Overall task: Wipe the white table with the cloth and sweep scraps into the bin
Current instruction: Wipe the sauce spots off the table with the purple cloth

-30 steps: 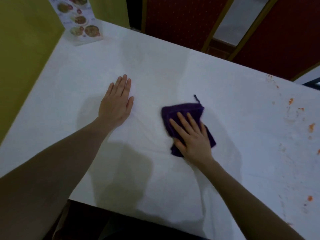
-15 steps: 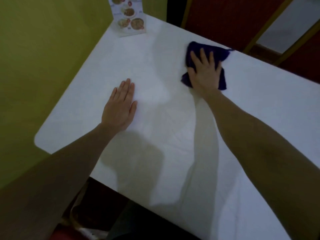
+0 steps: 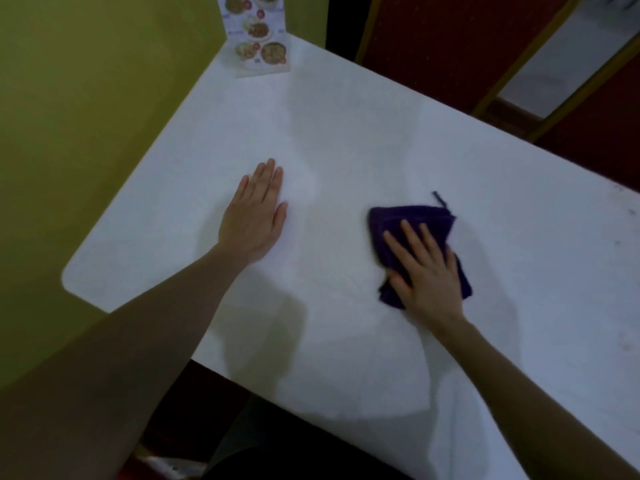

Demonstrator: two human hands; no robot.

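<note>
Purple cloth (image 3: pixel 412 226), folded, lies flat mid-bench, right of centre. Looks soft, light, limp; likely bunches if pushed from one edge, so press flat on top. Right hand (image 3: pixel 427 275) on it, grip apart, fingers splayed, palm down. Left hand (image 3: pixel 254 220) flat on white bench (image 3: pixel 346 133), grip apart, holding nothing. Menu card (image 3: pixel 258 36) at far-left corner.

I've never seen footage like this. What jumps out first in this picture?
The dark purple folded cloth stands out most against the white table, pressed flat under the right hand near the middle. The left hand lies open on the bare tabletop beside it, and a standing picture menu card marks the far corner.
</note>
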